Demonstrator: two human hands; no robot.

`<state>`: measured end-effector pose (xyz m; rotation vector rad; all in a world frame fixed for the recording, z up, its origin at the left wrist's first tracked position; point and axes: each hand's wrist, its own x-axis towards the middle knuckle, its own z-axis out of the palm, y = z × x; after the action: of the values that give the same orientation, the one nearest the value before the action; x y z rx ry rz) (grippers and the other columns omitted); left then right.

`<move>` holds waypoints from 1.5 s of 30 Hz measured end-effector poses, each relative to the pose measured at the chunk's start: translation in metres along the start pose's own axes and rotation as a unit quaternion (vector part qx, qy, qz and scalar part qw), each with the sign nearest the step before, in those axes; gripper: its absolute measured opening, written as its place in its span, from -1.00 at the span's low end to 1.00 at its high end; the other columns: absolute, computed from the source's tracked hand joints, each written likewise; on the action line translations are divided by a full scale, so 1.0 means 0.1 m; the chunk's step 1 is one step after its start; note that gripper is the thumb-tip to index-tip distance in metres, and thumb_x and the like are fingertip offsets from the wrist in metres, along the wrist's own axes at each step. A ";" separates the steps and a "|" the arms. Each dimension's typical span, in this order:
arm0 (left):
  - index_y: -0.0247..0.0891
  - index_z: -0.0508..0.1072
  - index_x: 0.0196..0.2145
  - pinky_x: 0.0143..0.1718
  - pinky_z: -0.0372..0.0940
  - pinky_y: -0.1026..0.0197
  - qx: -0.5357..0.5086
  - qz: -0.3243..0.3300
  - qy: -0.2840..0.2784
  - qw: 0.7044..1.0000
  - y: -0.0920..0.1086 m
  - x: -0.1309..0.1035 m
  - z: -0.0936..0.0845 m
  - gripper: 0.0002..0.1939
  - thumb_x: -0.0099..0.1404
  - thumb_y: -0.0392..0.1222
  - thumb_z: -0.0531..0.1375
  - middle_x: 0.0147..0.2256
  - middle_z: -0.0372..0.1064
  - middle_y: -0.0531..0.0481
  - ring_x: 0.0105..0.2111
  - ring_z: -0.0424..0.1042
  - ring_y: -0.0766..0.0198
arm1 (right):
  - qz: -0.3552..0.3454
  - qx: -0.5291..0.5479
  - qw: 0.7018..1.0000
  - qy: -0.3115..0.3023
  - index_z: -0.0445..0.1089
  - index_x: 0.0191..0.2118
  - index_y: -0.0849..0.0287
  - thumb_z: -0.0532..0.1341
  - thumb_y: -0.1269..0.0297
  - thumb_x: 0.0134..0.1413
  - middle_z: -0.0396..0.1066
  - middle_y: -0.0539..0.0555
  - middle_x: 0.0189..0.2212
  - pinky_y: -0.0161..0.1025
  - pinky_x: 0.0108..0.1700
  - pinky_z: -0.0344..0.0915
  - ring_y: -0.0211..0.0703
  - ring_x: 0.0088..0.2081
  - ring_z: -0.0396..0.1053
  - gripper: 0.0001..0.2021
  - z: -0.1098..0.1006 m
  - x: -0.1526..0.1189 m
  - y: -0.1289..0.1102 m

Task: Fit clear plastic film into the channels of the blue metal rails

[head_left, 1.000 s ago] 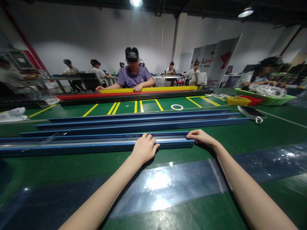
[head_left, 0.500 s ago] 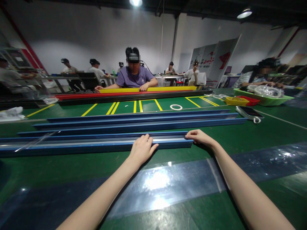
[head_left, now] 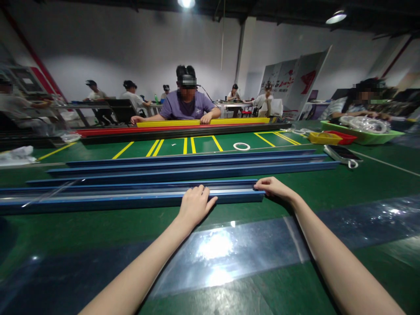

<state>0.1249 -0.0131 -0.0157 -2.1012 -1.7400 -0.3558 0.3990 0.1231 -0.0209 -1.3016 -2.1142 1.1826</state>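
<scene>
A long blue channel strip (head_left: 131,202) with raised edges lies across the table in front of me, running out of view at the left. My left hand (head_left: 196,202) rests on its near wall, fingers curled over the edge into the groove and the thumb held apart on the near side. At the strip's right end, my right hand (head_left: 271,187) has its fingers pinched together on the end; the fingertips are partly hidden by the edge. A pale, shiny band (head_left: 226,191) shows inside the groove between my hands. Clear film (head_left: 54,192) crosses the strip's left part.
Several more blue strips (head_left: 197,170) lie just beyond. A wide transparent sheet (head_left: 262,243) lies under my forearms. Farther back are a white ring (head_left: 241,146), a phone-like device (head_left: 343,154) and a green basin (head_left: 370,136). A person (head_left: 187,105) opposite handles a yellow strip (head_left: 236,121).
My hands hold practically the same places on the blue strip. The whole view has shifted very slightly, and the person opposite has leaned a little to the right.
</scene>
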 end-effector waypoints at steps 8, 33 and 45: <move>-0.31 0.35 -0.34 -0.33 0.09 0.15 0.000 0.010 0.048 0.999 0.00 -0.01 0.05 -0.64 0.28 0.01 -0.07 -0.31 0.33 -0.13 -0.30 0.28 0.15 | 0.001 0.002 1.000 -0.001 0.36 -0.49 0.25 0.20 0.06 -0.19 0.14 -0.08 -0.75 -0.35 -0.61 -0.04 -0.38 -0.69 0.06 -0.70 0.00 0.02 0.02; -0.28 0.34 -0.35 -0.37 0.06 0.19 -0.012 0.012 -0.006 1.000 -0.02 -0.01 0.01 -0.60 0.31 0.04 -0.14 -0.39 0.36 -0.06 -0.36 0.32 0.20 | -0.004 0.020 1.000 -0.007 0.33 -0.50 0.24 0.21 0.03 -0.20 0.15 -0.09 -0.73 -0.36 -0.60 -0.05 -0.40 -0.68 0.06 -0.69 0.00 0.01 0.01; -0.29 0.37 -0.42 -0.38 0.05 0.18 -0.022 -0.021 0.004 1.000 -0.06 -0.02 0.01 -0.54 0.27 0.12 -0.11 -0.43 0.36 -0.09 -0.37 0.34 0.18 | 0.006 0.020 1.000 -0.010 0.38 -0.46 0.25 0.23 0.04 -0.24 0.23 -0.05 -0.70 -0.37 -0.63 -0.05 -0.41 -0.69 0.07 -0.67 -0.01 -0.02 -0.03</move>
<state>0.1190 -0.0135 -0.0170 -2.0927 -1.7899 -0.4196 0.3988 0.1212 -0.0174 -1.2924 -2.0877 1.2413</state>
